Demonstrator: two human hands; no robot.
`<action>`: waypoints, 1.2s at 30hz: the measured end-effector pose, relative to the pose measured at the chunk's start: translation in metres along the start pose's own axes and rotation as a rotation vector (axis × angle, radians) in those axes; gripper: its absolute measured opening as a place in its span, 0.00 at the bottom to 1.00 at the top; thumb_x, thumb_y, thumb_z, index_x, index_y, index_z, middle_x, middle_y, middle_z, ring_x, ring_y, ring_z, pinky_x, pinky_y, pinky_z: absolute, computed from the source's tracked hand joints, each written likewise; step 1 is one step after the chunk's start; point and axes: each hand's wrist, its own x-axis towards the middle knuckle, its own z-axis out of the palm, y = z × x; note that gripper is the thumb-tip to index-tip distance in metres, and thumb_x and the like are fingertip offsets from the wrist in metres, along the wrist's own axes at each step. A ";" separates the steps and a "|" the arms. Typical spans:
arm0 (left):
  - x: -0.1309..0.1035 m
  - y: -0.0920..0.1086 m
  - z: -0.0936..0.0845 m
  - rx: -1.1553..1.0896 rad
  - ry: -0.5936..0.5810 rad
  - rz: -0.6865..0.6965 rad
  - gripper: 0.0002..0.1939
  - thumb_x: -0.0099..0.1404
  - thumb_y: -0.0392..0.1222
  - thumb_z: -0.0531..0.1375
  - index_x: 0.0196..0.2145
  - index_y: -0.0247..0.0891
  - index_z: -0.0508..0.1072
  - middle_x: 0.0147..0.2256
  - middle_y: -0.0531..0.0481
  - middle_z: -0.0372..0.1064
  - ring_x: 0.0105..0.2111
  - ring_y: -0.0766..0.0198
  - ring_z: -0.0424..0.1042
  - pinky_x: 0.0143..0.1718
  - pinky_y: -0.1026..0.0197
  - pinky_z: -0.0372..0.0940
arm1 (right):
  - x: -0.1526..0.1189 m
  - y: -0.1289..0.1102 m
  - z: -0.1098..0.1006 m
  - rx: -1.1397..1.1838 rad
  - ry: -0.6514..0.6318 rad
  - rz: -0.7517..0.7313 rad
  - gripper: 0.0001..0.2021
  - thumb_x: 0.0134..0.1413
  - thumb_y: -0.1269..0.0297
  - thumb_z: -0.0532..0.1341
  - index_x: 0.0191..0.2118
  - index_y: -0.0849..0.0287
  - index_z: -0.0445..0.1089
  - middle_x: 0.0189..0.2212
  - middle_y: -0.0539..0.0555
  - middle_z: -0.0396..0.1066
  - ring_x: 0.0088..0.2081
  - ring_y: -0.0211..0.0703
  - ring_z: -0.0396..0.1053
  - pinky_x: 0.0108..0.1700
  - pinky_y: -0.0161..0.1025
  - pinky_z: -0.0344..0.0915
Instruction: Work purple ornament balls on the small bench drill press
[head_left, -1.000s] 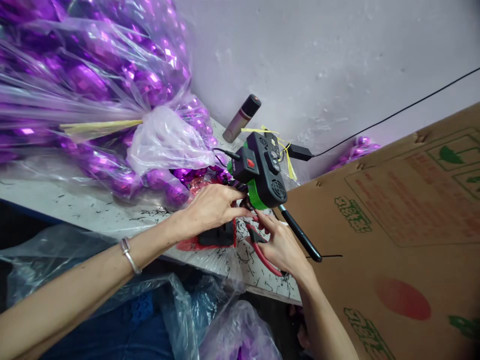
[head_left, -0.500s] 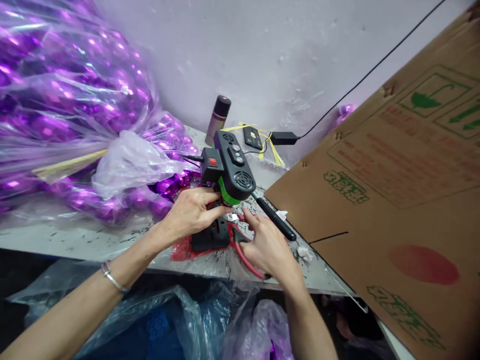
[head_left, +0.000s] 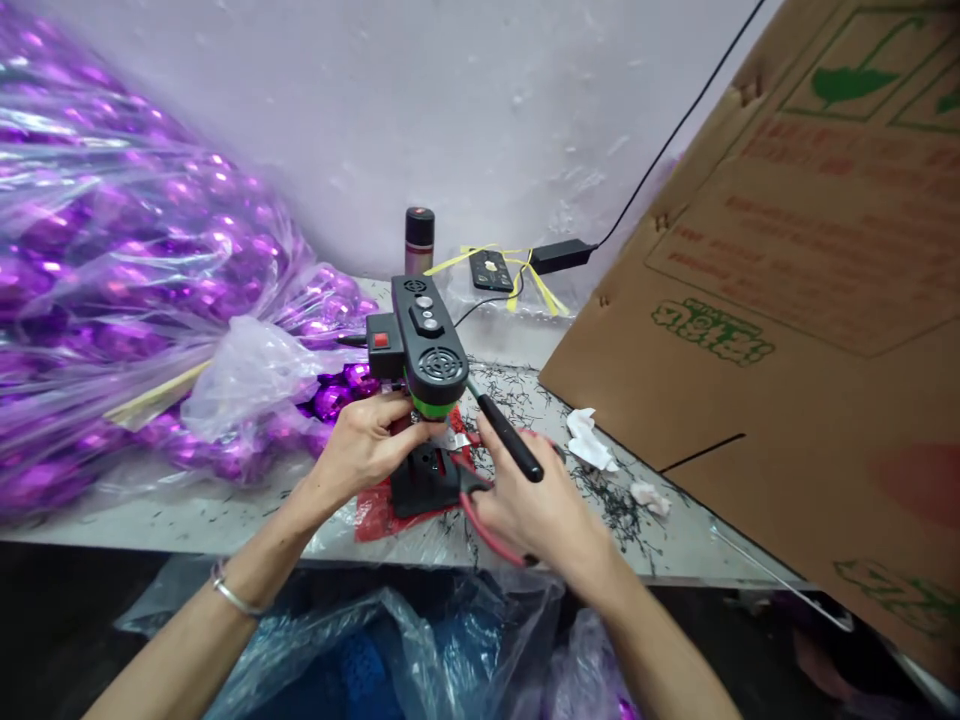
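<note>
A black device (head_left: 429, 340) with a green ring and a black lever handle (head_left: 510, 438) stands on the table, its black base (head_left: 424, 484) over red plastic. My left hand (head_left: 371, 435) is closed in a pinch under the device's head, at a small silvery piece (head_left: 452, 441). Red-handled scissors (head_left: 491, 530) are in my right hand (head_left: 529, 500), whose fingers are wrapped round the handles beside the base. The scissors' blades are mostly hidden behind the fingers and the device.
Bagged purple shiny balls (head_left: 150, 260) fill the left. A large cardboard box (head_left: 750, 300) leans at right. Behind are a spray can (head_left: 419, 243), a phone (head_left: 491, 270) and a power adapter (head_left: 561, 256). White scraps (head_left: 591, 440) and black clippings lie on the table (head_left: 300, 535).
The view has shifted, and the device stands more upright in it. The lever handle now crosses in front of my right hand. Both hands remain near the device's base, the scissors still held.
</note>
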 end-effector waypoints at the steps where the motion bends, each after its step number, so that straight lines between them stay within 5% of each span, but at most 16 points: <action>1: -0.001 -0.001 0.000 -0.001 0.002 -0.008 0.11 0.62 0.46 0.63 0.28 0.36 0.77 0.27 0.52 0.73 0.26 0.67 0.68 0.28 0.66 0.60 | -0.008 -0.010 0.009 0.000 0.031 0.086 0.27 0.50 0.68 0.56 0.58 0.67 0.64 0.42 0.66 0.73 0.42 0.57 0.70 0.46 0.47 0.61; 6: -0.002 -0.004 0.000 0.027 -0.001 -0.076 0.16 0.61 0.50 0.63 0.25 0.35 0.76 0.24 0.52 0.72 0.23 0.67 0.66 0.25 0.66 0.59 | -0.017 -0.020 0.021 0.060 0.070 0.178 0.27 0.51 0.68 0.56 0.58 0.68 0.65 0.43 0.69 0.71 0.46 0.60 0.68 0.50 0.53 0.61; 14: 0.004 0.004 -0.006 -0.058 -0.052 -0.128 0.11 0.59 0.47 0.63 0.34 0.39 0.81 0.30 0.53 0.77 0.28 0.64 0.71 0.31 0.65 0.65 | 0.055 0.059 -0.021 0.123 -0.177 -0.435 0.23 0.49 0.64 0.60 0.54 0.54 0.71 0.32 0.55 0.75 0.32 0.45 0.68 0.32 0.36 0.56; 17: 0.004 0.006 -0.007 -0.041 -0.035 -0.141 0.11 0.57 0.48 0.64 0.31 0.38 0.81 0.26 0.53 0.75 0.26 0.65 0.69 0.27 0.66 0.63 | 0.076 0.063 -0.032 0.127 -0.290 -0.519 0.17 0.48 0.63 0.61 0.45 0.54 0.76 0.27 0.51 0.74 0.28 0.41 0.65 0.29 0.36 0.52; 21: 0.004 0.004 -0.007 -0.033 -0.036 -0.148 0.12 0.57 0.49 0.64 0.29 0.37 0.80 0.25 0.53 0.74 0.25 0.65 0.68 0.26 0.66 0.62 | 0.087 0.065 -0.038 0.215 -0.481 -0.487 0.20 0.44 0.64 0.62 0.47 0.53 0.76 0.29 0.47 0.74 0.27 0.38 0.64 0.28 0.34 0.53; 26: 0.004 0.003 -0.007 -0.034 -0.047 -0.152 0.11 0.57 0.48 0.64 0.31 0.38 0.81 0.27 0.53 0.75 0.27 0.63 0.71 0.29 0.65 0.65 | 0.065 0.065 -0.021 0.126 -0.221 -0.490 0.24 0.46 0.66 0.59 0.52 0.54 0.73 0.27 0.51 0.73 0.27 0.41 0.64 0.28 0.36 0.52; 31: 0.004 0.004 -0.007 -0.033 -0.048 -0.153 0.13 0.58 0.49 0.63 0.31 0.37 0.80 0.26 0.53 0.74 0.26 0.64 0.69 0.27 0.66 0.63 | 0.038 0.056 0.002 -0.020 0.084 -0.419 0.34 0.46 0.69 0.59 0.63 0.61 0.63 0.41 0.63 0.73 0.39 0.53 0.68 0.39 0.42 0.59; 36: 0.005 0.007 -0.009 0.003 -0.061 -0.140 0.15 0.58 0.51 0.63 0.33 0.36 0.81 0.24 0.54 0.72 0.24 0.66 0.66 0.26 0.67 0.60 | 0.043 0.061 -0.002 0.171 -0.084 -0.387 0.31 0.48 0.66 0.59 0.62 0.54 0.65 0.36 0.57 0.76 0.34 0.47 0.70 0.35 0.37 0.59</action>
